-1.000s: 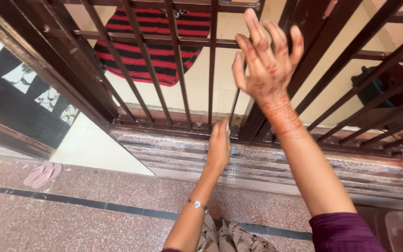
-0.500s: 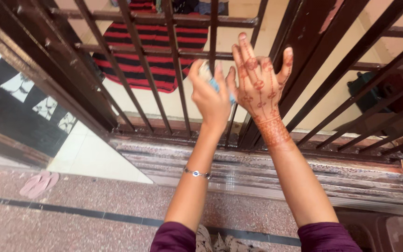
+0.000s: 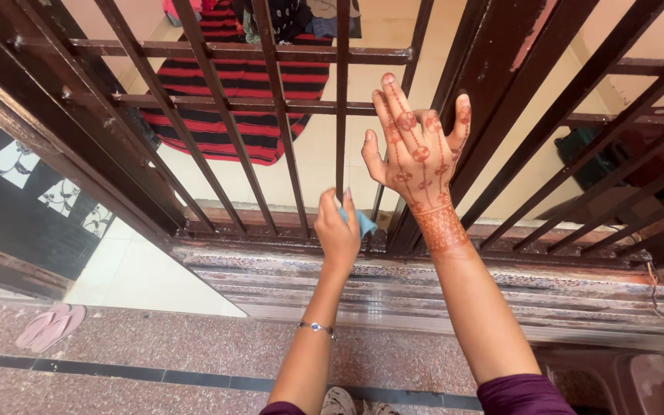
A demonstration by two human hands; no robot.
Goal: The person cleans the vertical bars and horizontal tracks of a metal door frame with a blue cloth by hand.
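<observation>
My left hand [image 3: 337, 228] is closed around a small blue cloth [image 3: 363, 224] and presses it against a lower part of a vertical bar [image 3: 342, 100] of the dark brown metal grille. A thin silver bracelet [image 3: 316, 328] sits on that wrist. My right hand [image 3: 416, 150], patterned with reddish-brown henna, is raised with fingers spread, its back toward me, close to the grille's thick upright post [image 3: 493, 84]. It holds nothing.
A worn stone sill [image 3: 455, 288] runs below the grille. Beyond the bars hang a red-and-black striped cloth [image 3: 244, 100] and other clothes. Pink slippers [image 3: 48, 324] lie on the speckled floor at left. A dark bag [image 3: 589, 146] sits behind the bars at right.
My left hand has dropped from the upper bar down to its lower part with the blue cloth. My right hand stays raised and open, shifted slightly.
</observation>
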